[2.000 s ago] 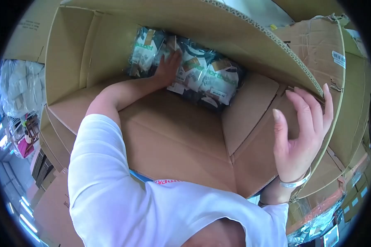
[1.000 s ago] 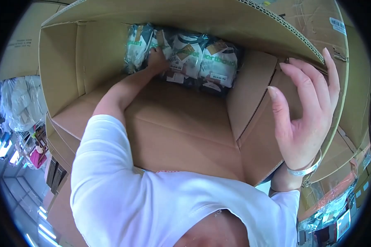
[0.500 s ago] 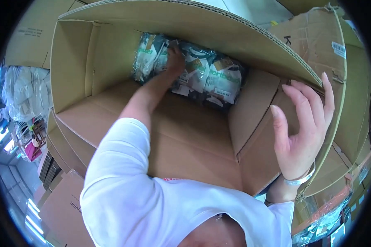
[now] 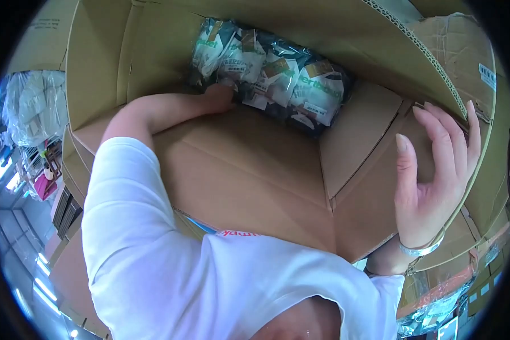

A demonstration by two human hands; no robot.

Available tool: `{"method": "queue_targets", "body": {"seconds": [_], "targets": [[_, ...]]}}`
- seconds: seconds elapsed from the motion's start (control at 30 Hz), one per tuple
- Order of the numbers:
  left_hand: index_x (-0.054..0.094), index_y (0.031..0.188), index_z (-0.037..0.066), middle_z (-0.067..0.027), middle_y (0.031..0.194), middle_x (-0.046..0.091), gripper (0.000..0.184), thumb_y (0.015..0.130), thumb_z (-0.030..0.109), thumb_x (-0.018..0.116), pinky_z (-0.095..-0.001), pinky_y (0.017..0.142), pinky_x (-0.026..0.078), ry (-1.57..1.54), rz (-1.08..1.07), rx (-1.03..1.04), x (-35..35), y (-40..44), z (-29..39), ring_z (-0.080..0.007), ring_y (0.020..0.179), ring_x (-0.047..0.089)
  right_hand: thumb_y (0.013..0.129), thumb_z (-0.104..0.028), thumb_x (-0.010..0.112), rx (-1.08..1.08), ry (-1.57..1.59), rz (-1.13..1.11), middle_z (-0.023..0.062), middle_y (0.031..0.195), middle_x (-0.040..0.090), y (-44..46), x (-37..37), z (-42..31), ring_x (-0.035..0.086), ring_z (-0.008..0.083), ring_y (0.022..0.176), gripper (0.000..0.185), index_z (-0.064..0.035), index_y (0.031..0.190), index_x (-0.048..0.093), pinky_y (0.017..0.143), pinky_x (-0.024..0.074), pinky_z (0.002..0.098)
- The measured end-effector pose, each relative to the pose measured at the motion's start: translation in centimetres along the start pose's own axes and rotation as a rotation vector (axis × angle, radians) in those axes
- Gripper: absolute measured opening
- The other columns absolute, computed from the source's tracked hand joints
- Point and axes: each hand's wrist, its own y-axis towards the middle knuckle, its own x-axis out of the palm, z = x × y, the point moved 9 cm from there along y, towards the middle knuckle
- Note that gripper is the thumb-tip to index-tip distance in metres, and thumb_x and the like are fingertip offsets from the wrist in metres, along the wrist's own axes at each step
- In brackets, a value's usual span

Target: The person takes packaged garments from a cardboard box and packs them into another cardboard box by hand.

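Observation:
Several clear-bagged packages (image 4: 277,76) with white-and-green printing, brown patches and barcode labels lie in a row against the far wall of a large open cardboard box (image 4: 243,170). My left hand (image 4: 221,98) reaches into the box and is at the near edge of the packages, below the second one from the left. Its fingertips are hard to see, and whether it grips a bag is not clear. My right hand (image 4: 439,164) is raised by the box's right edge, fingers spread, thumb apart and a bracelet at the wrist. Nothing is held in it.
Another carton with a barcode label (image 4: 487,76) stands at the upper right. Plastic-wrapped goods (image 4: 34,107) are on the left, and more wrapped items (image 4: 436,309) lie at the lower right. Flattened cardboard (image 4: 68,212) stands at the left.
My left hand has moved from on top of the packages down to their near edge, uncovering the second package. My right hand keeps its spread pose. The head view has shifted.

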Motion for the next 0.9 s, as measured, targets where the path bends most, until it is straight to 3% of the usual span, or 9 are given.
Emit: {"method": "queue_targets", "body": {"seconds": [0.13,0.23,0.37,0.53,0.63,0.7,0.77,0.87,0.9], "targets": [[0.068,0.108,0.004,-0.0159,0.104,0.068,0.03,0.089,0.024,0.056,-0.0457,0.081,0.055,-0.062,0.041,-0.12,5.8,6.6,-0.1,-0.031,0.097,0.068,0.084,-0.016,0.069,0.012,-0.002,-0.002,0.0102,0.114,0.066,-0.1,0.0,-0.2,0.043,0.04,0.131,0.026,-0.005,0.107,0.068,0.111,0.0309,0.0478],[0.072,0.098,0.004,-0.016,0.104,0.07,0.026,0.087,0.025,0.06,-0.0488,0.08,0.055,0.093,0.342,-0.361,7.0,10.2,-2.2,-0.0315,0.098,0.068,0.084,-0.015,0.069,0.004,-0.004,0.021,0.0103,0.114,0.066,0.0,-0.1,0.0,0.043,0.0398,0.131,0.026,-0.0051,0.107,0.068,0.11,0.0312,0.0479],[0.072,0.1,0.003,-0.0175,0.106,0.069,0.026,0.087,0.02,0.058,-0.0498,0.081,0.054,0.101,-0.053,-0.106,4.8,6.6,-0.3,-0.0304,0.102,0.068,0.084,-0.014,0.07,-0.005,0.021,0.037,0.0107,0.114,0.065,-0.3,-0.1,0.1,0.042,0.0401,0.132,0.025,-0.005,0.107,0.068,0.11,0.032,0.0482],[0.07,0.104,0.002,-0.0204,0.107,0.069,0.031,0.082,0.021,0.06,-0.0486,0.085,0.054,0.049,-0.013,0.102,4.5,5.8,-0.5,-0.0337,0.105,0.066,0.083,-0.013,0.07,0.007,0.057,0.051,0.011,0.114,0.065,-0.3,-0.5,0.3,0.042,0.0402,0.132,0.025,-0.0048,0.106,0.067,0.11,0.0323,0.0483],[0.07,0.103,0.001,-0.0231,0.107,0.068,0.031,0.081,0.022,0.061,-0.0467,0.089,0.052,0.071,-0.295,0.188,4.7,4.6,0.6,-0.0362,0.105,0.065,0.082,-0.013,0.07,0.006,0.063,0.052,0.011,0.114,0.065,-0.2,-0.5,0.3,0.042,0.0401,0.132,0.026,-0.0046,0.107,0.067,0.11,0.0322,0.0484],[0.063,0.112,-0.003,-0.0227,0.108,0.067,0.041,0.083,0.027,0.063,-0.0448,0.089,0.052,0.146,-0.148,0.093,-3.1,0.9,1.0,-0.0344,0.106,0.065,0.082,-0.013,0.069,0.006,0.073,0.053,0.011,0.114,0.065,-0.2,-0.4,0.1,0.042,0.04,0.132,0.026,-0.0045,0.107,0.067,0.11,0.0321,0.0484],[0.057,0.124,0.002,-0.0211,0.116,0.06,0.052,0.086,0.037,0.062,-0.0449,0.087,0.054,-0.009,0.353,-0.054,-8.8,-1.3,-1.1,-0.0389,0.108,0.063,0.084,-0.013,0.069,0.007,0.046,0.049,0.0111,0.114,0.065,-0.1,-0.4,0.1,0.041,0.04,0.133,0.026,-0.0044,0.108,0.067,0.11,0.0317,0.0484],[0.035,0.134,-0.003,-0.0311,0.139,0.04,0.078,0.085,0.05,0.066,-0.0452,0.086,0.054,-0.176,0.365,-0.503,-8.4,-0.6,-8.3,-0.044,0.11,0.059,0.085,-0.014,0.067,0.013,0.021,0.022,0.0113,0.115,0.065,0.1,-0.2,-0.1,0.041,0.0401,0.133,0.026,-0.0042,0.109,0.067,0.11,0.0311,0.0481],[0.028,0.14,-0.003,-0.0331,0.145,0.028,0.085,0.086,0.053,0.064,-0.0468,0.089,0.053,-0.098,0.237,-0.454,-6.7,0.6,-7.7,-0.049,0.115,0.054,0.085,-0.014,0.067,0.001,0.02,0.021,0.0113,0.115,0.065,0.2,-0.2,-0.3,0.041,0.0401,0.133,0.026,-0.0042,0.109,0.067,0.11,0.0311,0.0481]]}}
